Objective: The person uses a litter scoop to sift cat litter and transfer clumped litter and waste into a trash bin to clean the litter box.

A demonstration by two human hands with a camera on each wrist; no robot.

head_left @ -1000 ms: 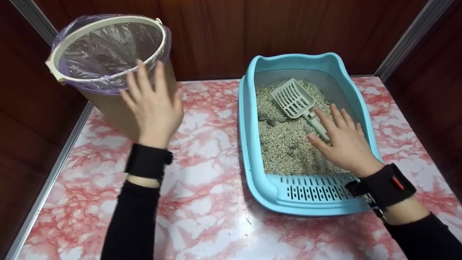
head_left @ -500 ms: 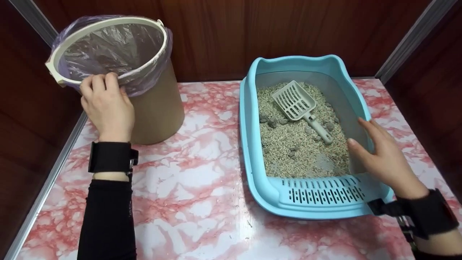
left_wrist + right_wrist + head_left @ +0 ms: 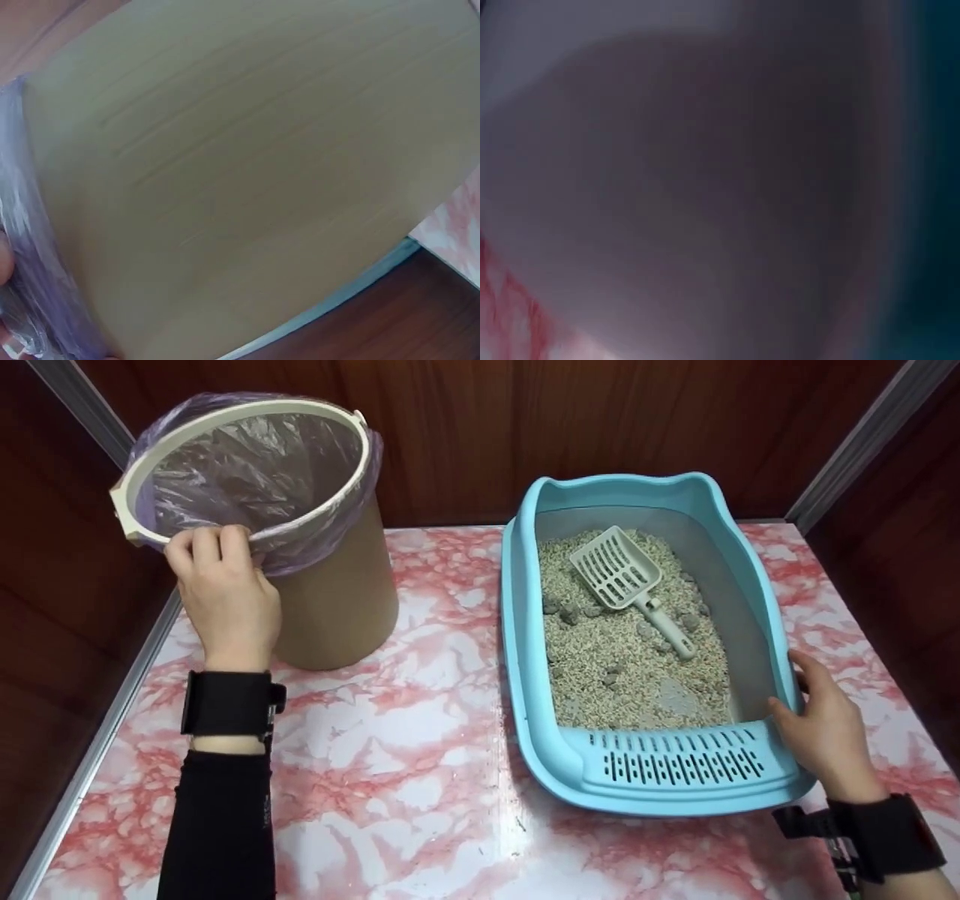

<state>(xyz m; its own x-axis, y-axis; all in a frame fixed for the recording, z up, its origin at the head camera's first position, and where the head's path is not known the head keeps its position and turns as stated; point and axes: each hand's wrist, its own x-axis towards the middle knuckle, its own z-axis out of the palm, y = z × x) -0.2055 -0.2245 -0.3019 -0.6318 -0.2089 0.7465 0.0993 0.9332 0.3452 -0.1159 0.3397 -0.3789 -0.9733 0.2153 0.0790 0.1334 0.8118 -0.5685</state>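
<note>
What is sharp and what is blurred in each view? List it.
Head view: evenly lit and sharp on litter box, scoop and bin. Left wrist view: close on the bin's wall, soft. Right wrist view: out of focus, only grey and teal smears.

A slotted white litter scoop (image 3: 626,583) lies on the grey litter (image 3: 600,660), handle toward the gripped right rim, with darker clumps (image 3: 568,611) beside it. Pink-and-white marbled tabletop (image 3: 420,750) spans between the two grips; dark wood panelling (image 3: 465,435) stands beyond.
</note>
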